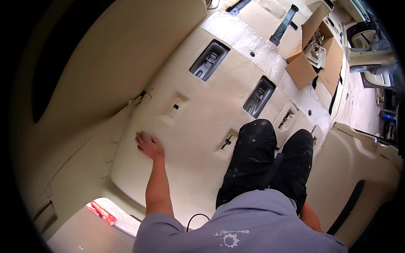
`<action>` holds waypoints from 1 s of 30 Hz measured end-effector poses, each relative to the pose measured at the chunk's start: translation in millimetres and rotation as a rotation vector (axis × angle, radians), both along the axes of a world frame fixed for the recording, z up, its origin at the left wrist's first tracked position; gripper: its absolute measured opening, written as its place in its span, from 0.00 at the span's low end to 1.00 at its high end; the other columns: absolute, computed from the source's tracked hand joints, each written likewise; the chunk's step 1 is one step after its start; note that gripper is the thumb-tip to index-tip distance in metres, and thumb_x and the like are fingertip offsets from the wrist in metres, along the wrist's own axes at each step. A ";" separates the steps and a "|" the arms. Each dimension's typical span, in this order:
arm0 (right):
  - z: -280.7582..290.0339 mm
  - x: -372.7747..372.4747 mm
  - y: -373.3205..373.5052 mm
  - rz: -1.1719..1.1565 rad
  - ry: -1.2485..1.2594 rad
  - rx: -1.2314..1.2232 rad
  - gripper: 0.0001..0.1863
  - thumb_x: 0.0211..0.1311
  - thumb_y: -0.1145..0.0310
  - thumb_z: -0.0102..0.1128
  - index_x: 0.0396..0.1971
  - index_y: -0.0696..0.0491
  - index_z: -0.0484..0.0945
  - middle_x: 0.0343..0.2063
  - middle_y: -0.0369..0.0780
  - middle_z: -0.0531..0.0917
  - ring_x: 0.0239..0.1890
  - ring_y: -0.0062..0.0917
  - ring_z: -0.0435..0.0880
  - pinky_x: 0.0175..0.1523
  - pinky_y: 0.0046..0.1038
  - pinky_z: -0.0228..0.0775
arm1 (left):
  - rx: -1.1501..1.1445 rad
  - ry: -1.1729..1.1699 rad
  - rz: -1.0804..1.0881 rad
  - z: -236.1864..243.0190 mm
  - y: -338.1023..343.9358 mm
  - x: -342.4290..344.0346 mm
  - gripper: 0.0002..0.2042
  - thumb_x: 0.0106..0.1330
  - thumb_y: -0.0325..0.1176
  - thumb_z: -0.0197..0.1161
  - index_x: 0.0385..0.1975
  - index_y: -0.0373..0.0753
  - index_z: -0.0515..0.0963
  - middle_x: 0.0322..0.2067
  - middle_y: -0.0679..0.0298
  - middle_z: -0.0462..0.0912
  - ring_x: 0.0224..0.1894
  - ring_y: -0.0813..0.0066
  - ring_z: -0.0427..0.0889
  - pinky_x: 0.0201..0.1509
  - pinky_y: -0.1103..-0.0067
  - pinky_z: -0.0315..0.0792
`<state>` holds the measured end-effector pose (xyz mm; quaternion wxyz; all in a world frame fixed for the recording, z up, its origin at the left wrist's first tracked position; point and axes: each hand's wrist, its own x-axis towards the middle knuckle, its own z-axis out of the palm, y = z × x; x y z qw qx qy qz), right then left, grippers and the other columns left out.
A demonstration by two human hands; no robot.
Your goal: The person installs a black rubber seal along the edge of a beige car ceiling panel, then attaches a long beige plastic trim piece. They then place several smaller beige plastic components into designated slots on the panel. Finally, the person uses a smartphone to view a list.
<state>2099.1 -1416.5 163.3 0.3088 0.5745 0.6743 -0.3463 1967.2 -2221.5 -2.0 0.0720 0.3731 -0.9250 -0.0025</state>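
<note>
My left hand (149, 145) lies flat on the beige carpeted vehicle floor (185, 156), its fingers spread and nothing in them. Ahead of it, a small cutout (176, 107) in the carpet shows a dark fitting. Two dark recessed trays (209, 60) with metal anchor fittings are set farther into the floor. My black-trousered knees (258, 139) rest on the carpet, next to another cutout (227, 142) with a dark bracket. Of my right arm only the forearm (310, 217) shows, at the lower right; the hand is hidden behind my body.
An open cardboard box (301, 69) with pale trim parts stands at the far right. Silver foil matting (236, 31) crosses the floor beyond the carpet. Beige side panels (109, 55) rise on both sides. A red item (101, 212) and a black cable (196, 216) lie near the lower left.
</note>
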 end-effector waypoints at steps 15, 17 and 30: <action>-8.9 -1.3 -154.1 -0.004 0.130 0.074 0.26 0.67 0.61 0.66 0.58 0.64 0.79 0.47 0.51 0.88 0.49 0.34 0.87 0.54 0.37 0.79 | -0.111 -0.058 -0.027 -1.7 -5.8 -6.8 0.31 0.67 0.46 0.53 0.68 0.35 0.64 0.74 0.50 0.61 0.74 0.43 0.61 0.68 0.46 0.59; -4.3 6.6 -162.5 -0.023 0.154 0.106 0.27 0.67 0.61 0.66 0.59 0.64 0.79 0.47 0.51 0.87 0.49 0.34 0.87 0.55 0.37 0.79 | -0.122 -0.064 -0.024 0.0 3.8 -9.4 0.31 0.65 0.45 0.54 0.68 0.37 0.64 0.74 0.51 0.62 0.74 0.46 0.61 0.67 0.47 0.61; 86.4 -19.7 -212.2 -0.161 0.409 0.335 0.29 0.68 0.60 0.65 0.62 0.64 0.76 0.51 0.52 0.87 0.55 0.35 0.86 0.57 0.37 0.78 | -0.119 -0.137 0.002 -20.2 -0.8 -4.7 0.30 0.66 0.49 0.52 0.66 0.41 0.66 0.72 0.57 0.65 0.72 0.53 0.65 0.62 0.51 0.65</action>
